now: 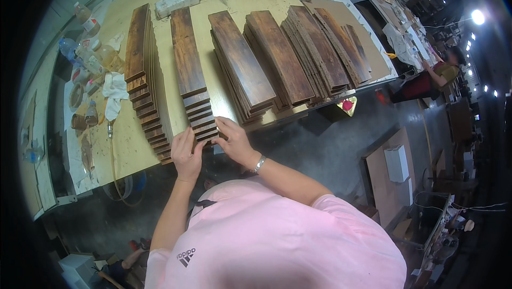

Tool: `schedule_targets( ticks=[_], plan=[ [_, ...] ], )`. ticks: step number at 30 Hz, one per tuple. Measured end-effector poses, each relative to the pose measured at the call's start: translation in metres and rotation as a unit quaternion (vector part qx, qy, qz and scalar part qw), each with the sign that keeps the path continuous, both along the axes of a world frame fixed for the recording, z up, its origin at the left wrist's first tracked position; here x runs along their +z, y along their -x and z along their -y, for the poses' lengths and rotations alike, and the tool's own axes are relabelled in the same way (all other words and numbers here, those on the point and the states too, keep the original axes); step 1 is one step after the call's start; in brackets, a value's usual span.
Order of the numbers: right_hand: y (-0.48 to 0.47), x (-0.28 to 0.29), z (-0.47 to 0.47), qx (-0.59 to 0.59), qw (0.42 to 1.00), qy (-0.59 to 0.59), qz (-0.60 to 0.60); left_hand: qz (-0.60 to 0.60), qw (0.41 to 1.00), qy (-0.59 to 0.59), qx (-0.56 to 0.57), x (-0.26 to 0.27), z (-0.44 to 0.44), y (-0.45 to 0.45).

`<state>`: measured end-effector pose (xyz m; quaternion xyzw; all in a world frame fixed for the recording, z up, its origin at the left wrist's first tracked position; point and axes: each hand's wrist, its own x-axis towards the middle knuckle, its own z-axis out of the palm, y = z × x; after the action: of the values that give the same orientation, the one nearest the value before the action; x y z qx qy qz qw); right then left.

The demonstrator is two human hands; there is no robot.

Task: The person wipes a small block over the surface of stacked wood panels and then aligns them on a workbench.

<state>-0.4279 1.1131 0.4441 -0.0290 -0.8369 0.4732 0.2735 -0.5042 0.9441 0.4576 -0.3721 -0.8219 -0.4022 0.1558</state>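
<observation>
A stepped stack of dark-stained wooden boards [188, 57] lies lengthwise in front of me on the pale worktable [160, 65]. At its near end, my left hand [187, 156] grips the left side of the boards. On the opposite side, my right hand [235, 140] holds the same end, its thumb close to the left thumb. The lower board ends between my hands are partly hidden by the fingers. Another stepped stack of boards [138, 45] stands to the left. To the right lies a neat stack of similar boards [242, 63].
More board stacks [280, 57] fan out rightward. Bottles [86, 19] and a white cloth [115, 91] clutter the table's left side, where an air hose [113, 157] hangs over the edge. Wrapped blocks [178, 3] lie at the back. Another person [432, 75] is at the far right.
</observation>
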Motion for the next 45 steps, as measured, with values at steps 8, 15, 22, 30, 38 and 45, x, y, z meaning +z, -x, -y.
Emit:
schedule_targets(
  ticks=[8,15,22,30,38,45],
  plan=[
    [0.005,-0.004,-0.005,0.033,0.997,0.053,0.043,0.182,0.983,-0.031,0.008,-0.016,0.004,0.004],
    [0.009,0.004,-0.008,0.038,0.989,0.094,0.103,0.277,0.959,-0.061,0.021,-0.023,-0.001,0.009],
    [0.007,-0.015,0.001,0.024,0.985,0.14,0.098,0.347,0.931,-0.112,0.006,-0.03,0.0,0.003],
    [0.011,-0.012,-0.004,0.039,0.975,0.143,0.166,0.389,0.919,-0.066,0.015,-0.021,-0.001,0.008],
    [0.008,-0.035,0.005,0.027,0.959,0.255,0.123,0.401,0.912,-0.083,0.003,-0.035,0.003,0.007],
    [0.013,-0.033,0.009,-0.025,0.984,0.151,0.092,0.383,0.918,-0.088,0.045,-0.036,-0.004,0.007]
  ],
)
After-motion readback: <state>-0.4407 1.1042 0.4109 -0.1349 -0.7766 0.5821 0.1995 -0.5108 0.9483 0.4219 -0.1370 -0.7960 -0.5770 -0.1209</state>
